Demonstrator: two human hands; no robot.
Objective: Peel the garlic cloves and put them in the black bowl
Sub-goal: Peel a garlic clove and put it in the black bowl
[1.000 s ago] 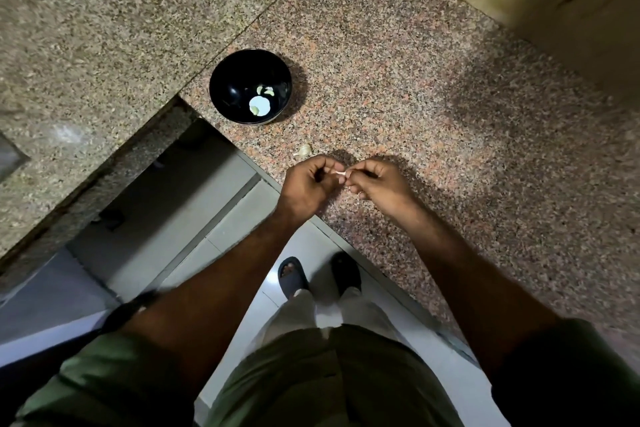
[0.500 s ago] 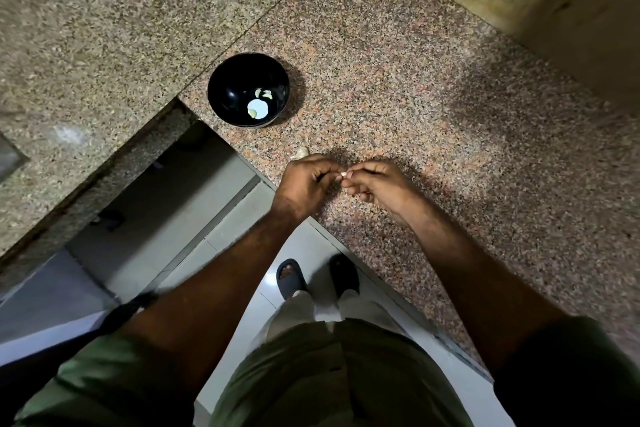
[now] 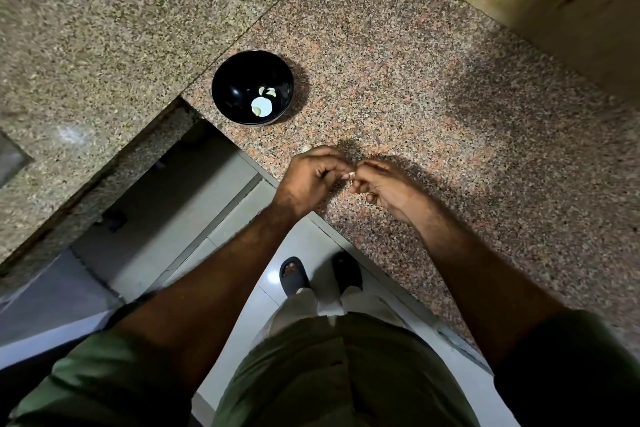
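Grip: the left hand (image 3: 317, 177) and right hand (image 3: 384, 184) meet fingertip to fingertip over the granite counter (image 3: 433, 107); both pinch one small pale garlic clove (image 3: 350, 176) between them, only a sliver of it showing.
Clove in hand: held above the counter's front edge, not resting on the stone; whether its skin is partly off cannot be told, it is too small.
Black bowl (image 3: 228, 87): beyond the grip and to its left, well apart from the hands, standing on the counter near the inner corner; a few pale peeled cloves (image 3: 266, 92) lie at its bottom.
Spare clove (image 3: 306, 148): a pale piece just beyond the left hand's knuckles, mostly hidden; probably unpeeled garlic waiting.
Handling, as a judgement: the clove is light and firm but bruises under hard pressure; its papery skin is thin, brittle and tears in flakes; once bare it turns slightly sticky and slippery; best held by the flat sides with one hand while the other nips the skin at the root end.
Progress: likely partway; this clove is not yet in the bowl.
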